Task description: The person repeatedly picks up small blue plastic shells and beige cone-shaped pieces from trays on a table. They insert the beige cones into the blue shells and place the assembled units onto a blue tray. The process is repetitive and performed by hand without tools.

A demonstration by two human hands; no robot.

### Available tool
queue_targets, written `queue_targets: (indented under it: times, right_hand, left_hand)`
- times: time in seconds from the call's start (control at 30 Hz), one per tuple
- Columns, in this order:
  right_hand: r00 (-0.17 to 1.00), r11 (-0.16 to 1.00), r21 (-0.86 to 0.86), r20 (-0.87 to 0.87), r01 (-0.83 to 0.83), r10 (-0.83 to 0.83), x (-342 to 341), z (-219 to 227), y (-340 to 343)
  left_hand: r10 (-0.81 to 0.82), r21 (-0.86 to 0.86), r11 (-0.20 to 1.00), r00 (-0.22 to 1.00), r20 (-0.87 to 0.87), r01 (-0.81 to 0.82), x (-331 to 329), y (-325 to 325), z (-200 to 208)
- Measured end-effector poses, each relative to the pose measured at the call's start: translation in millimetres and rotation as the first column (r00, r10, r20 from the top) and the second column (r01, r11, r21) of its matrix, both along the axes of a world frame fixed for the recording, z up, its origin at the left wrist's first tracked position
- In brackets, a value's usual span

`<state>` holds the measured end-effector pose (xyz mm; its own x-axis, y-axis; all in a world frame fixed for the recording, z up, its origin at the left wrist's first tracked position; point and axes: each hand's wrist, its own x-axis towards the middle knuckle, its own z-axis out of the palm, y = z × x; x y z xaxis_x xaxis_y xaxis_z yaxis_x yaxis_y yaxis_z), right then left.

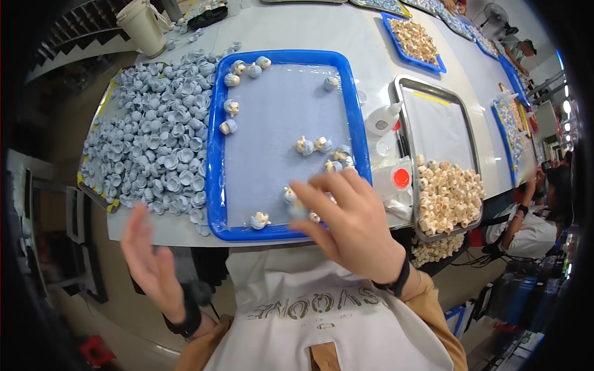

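Note:
My left hand (151, 263) is off the table's near edge, below the heap of pale blue cup-shaped pieces (158, 136). Its fingers are stretched out, thumb apart, with nothing in it. Over the near right part of a blue-rimmed tray (215, 154) is my right hand (352, 219). A small blue-and-cream doll head (298, 211), smeared by motion, appears between its thumb and forefinger. Similar doll heads, cream with blue caps, lie in the tray: several along its left side, one doll head (260, 221) at the near edge, and several by my right hand, partly hidden by it.
Right of the tray are a white squeeze bottle (383, 119) and a container with a red cap (401, 179). Beyond them a metal tray (475, 148) holds many cream pieces (448, 198). Farther off stand a blue tray of cream pieces (414, 43) and a beige pitcher (141, 28). Other people work at right.

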<state>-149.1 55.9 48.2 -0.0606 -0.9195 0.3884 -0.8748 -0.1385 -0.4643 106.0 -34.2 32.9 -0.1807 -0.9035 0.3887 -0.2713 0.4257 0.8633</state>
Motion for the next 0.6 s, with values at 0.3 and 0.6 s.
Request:
queue_targets:
  times: [0.3, 0.6]
  right_hand:
    - [0.992, 0.994, 0.103, 0.126, -0.037, 0.023, 16.8, 5.9, 1.2]
    - [0.967, 0.983, 0.119, 0.23, -0.142, 0.112, 7.7, -8.9, 21.9]
  left_hand:
    - [0.217, -0.109, 0.971, 0.586, 0.781, -0.213, 50.3, -43.4, -53.3]
    - [0.306, -0.327, 0.938, 0.72, 0.623, -0.115, 54.8, -76.0, -71.5]
